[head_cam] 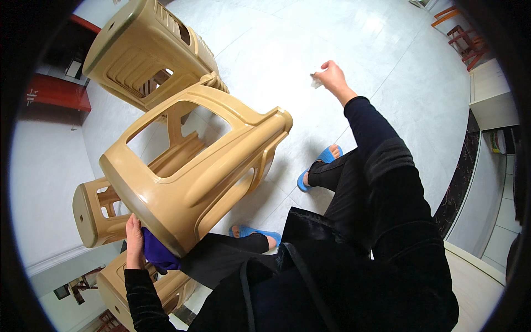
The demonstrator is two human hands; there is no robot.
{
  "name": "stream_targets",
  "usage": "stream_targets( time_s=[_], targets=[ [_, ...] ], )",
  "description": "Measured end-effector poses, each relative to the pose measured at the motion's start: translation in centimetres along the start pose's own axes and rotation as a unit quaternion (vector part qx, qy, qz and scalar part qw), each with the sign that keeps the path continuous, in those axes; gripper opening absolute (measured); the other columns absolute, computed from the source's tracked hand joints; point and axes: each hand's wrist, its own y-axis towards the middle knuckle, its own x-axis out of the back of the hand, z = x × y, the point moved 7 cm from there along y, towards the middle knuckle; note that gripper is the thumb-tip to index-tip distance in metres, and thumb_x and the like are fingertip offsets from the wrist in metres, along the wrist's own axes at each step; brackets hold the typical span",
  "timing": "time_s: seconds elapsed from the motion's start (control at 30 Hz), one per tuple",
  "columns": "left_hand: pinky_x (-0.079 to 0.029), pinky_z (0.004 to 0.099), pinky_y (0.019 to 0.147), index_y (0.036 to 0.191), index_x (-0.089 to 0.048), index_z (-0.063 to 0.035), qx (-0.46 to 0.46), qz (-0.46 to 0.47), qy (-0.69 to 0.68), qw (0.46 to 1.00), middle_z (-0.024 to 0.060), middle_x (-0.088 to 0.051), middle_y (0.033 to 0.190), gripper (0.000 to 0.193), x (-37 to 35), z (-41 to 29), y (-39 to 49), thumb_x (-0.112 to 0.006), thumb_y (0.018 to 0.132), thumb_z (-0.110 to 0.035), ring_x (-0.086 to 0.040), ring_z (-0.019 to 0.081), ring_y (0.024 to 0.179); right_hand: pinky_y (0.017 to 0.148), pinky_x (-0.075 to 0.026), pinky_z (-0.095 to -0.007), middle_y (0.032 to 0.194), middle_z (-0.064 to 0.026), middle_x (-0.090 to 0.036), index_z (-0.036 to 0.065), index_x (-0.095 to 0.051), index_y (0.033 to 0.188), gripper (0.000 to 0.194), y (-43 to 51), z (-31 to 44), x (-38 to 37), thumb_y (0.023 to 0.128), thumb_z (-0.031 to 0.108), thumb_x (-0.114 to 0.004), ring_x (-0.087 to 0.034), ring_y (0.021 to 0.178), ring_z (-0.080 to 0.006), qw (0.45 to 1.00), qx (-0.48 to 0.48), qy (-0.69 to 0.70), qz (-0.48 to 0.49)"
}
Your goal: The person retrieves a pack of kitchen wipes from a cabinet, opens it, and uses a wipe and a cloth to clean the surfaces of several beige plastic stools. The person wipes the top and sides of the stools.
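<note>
A tan plastic stool (166, 170) is tilted before me, its seat facing the lower left and its legs pointing to the upper right. My left hand (134, 242) is at the seat's edge with a purple cloth (157, 251) bunched between the hand and the seat. Some of its fingers are hidden. Out over the floor, apart from the stool, my right hand (333, 79) pinches a small whitish scrap (316, 81). Whether that scrap is paper or plastic is not clear.
More tan plastic stools stand around: a taller one or a stack (145, 58) at upper left, a smaller stool (89, 213) at left, and another stool (114, 286) at lower left. A red shelf (58, 92) is on the left. Dark red wooden stools (468, 45) stand far right.
</note>
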Motion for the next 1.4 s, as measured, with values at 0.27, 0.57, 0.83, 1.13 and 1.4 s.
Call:
stream_targets(
  time_s=[0.27,0.57,0.83,1.13,1.4],
  targets=[
    [-0.038,0.0275,0.091,0.114,-0.056,0.0026,0.004,-0.002,0.026,1.0,0.0046,-0.061,0.108,0.054,-0.3,-0.7,0.6,-0.042,0.096,-0.047,-0.052,0.0117,0.099,0.073,-0.05,-0.0448,0.087,-0.0173,-0.066,0.011,-0.05,0.112,0.041,-8.3,4.5,-9.4,0.073,0.018,-0.06,-0.063,0.084,-0.0354,0.96,0.201,-0.124,0.15],
    [-0.041,0.0266,0.086,0.115,-0.056,0.0027,-0.004,0.002,0.051,0.999,0.0035,-0.061,0.104,0.054,-0.5,-1.3,0.4,-0.043,0.096,-0.047,-0.053,0.0105,0.095,0.07,-0.052,-0.0443,0.081,-0.0205,-0.065,0.001,-0.05,0.096,0.027,-9.5,5.2,-11.1,0.071,0.007,-0.058,-0.064,0.079,-0.0364,0.956,0.2,-0.171,0.127],
    [-0.04,0.0264,0.089,0.115,-0.056,0.0031,-0.01,0.011,0.012,1.0,0.0038,-0.061,0.107,0.055,-0.3,-1.0,0.3,-0.045,0.096,-0.047,-0.053,0.0106,0.098,0.072,-0.051,-0.0454,0.085,-0.0208,-0.065,0.001,-0.053,0.099,0.031,-7.1,2.8,-10.4,0.069,0.009,-0.059,-0.064,0.082,-0.0371,0.979,0.147,-0.118,0.081],
    [-0.04,0.026,0.088,0.112,-0.057,0.0029,-0.003,-0.002,0.008,1.0,0.0037,-0.061,0.105,0.055,-0.5,-0.8,0.2,-0.046,0.095,-0.048,-0.053,0.0109,0.096,0.082,-0.05,-0.0365,0.096,-0.0202,-0.064,0.0,-0.056,0.114,0.056,-5.8,3.1,-10.2,0.064,0.021,-0.069,-0.063,0.09,-0.032,0.956,0.167,-0.017,0.239],
    [-0.041,0.0264,0.085,0.109,-0.057,0.0033,-0.012,0.0,0.048,0.999,0.0022,-0.061,0.1,0.053,0.2,-0.8,0.3,-0.046,0.095,-0.047,-0.052,0.0103,0.092,0.085,-0.048,-0.0401,0.101,-0.0236,-0.063,0.001,-0.054,0.118,0.05,-8.2,4.8,-12.2,0.07,0.009,-0.059,-0.06,0.097,-0.0366,0.95,0.203,-0.107,0.213]
  ],
)
